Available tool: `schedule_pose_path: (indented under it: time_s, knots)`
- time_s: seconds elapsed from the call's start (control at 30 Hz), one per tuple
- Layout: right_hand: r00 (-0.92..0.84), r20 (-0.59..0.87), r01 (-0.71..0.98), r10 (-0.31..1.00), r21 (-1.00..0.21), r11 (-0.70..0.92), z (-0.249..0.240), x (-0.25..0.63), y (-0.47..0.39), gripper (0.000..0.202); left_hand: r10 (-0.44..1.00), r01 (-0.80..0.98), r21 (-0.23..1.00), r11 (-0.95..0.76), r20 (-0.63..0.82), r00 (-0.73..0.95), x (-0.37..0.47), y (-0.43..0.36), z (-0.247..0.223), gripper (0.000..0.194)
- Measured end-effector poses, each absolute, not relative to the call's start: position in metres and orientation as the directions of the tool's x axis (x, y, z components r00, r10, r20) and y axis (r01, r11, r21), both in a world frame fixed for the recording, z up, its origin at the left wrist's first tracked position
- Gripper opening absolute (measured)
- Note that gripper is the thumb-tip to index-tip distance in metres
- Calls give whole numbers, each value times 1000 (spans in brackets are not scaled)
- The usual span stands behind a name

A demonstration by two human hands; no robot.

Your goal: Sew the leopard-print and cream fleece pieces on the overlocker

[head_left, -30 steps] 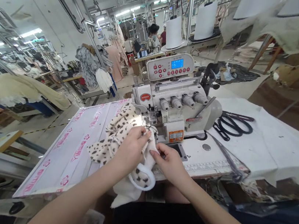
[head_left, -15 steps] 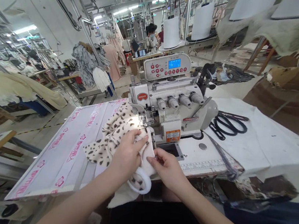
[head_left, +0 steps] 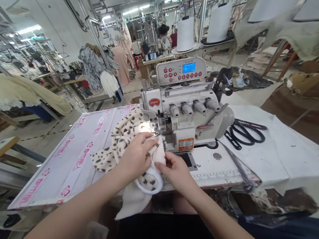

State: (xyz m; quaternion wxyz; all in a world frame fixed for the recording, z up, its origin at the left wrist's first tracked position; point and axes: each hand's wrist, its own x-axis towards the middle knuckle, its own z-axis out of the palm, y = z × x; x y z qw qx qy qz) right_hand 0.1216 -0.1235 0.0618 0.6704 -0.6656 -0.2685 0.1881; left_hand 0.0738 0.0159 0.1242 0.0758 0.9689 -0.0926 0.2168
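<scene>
At the needle end of a white sewing machine [head_left: 183, 109] lies cream fabric with dark spots [head_left: 124, 138], spreading leftward. The person's left hand [head_left: 138, 154] grips it just beside the needle; the right hand [head_left: 176, 171] pinches its pale edge between thumb and fingers. Below both hands hangs a white ring [head_left: 160, 183]. Black scissors [head_left: 244, 141] rest to the right; white thread cones [head_left: 185, 35] stand behind.
</scene>
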Motion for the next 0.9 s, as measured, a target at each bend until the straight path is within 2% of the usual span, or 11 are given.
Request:
schedule_pose_path:
  time_s: [0.17,0.27,0.4,0.47,0.53,0.67,0.8,0.9]
  knots:
    - [755,60,-138,653,-959,247,53,105,-123,13,-141,-144,-36,-989,539,830,55,8,132,33]
    - [764,34,-220,644,-925,309,53,96,-124,16,-207,-166,-125,-978,540,816,45,4,137,26]
    - [811,34,-267,584,-867,421,59,87,-125,30,-256,-198,-168,-966,474,842,41,-2,136,14]
    - [836,48,-258,547,-846,468,60,84,-124,36,-223,-170,-157,-973,435,872,40,-6,133,17]
    - [842,83,-217,534,-853,475,58,82,-125,29,-225,-180,-146,-973,411,883,39,-10,130,20]
    - [826,113,-121,553,-921,369,55,82,-129,10,-222,-220,-49,-974,391,893,30,-15,122,16]
    - [836,77,-119,544,-941,316,58,85,-132,22,-90,-158,168,-973,353,931,19,-20,116,15]
    - [827,55,-154,559,-935,320,58,87,-131,32,-65,-154,322,-934,269,961,8,-24,116,17]
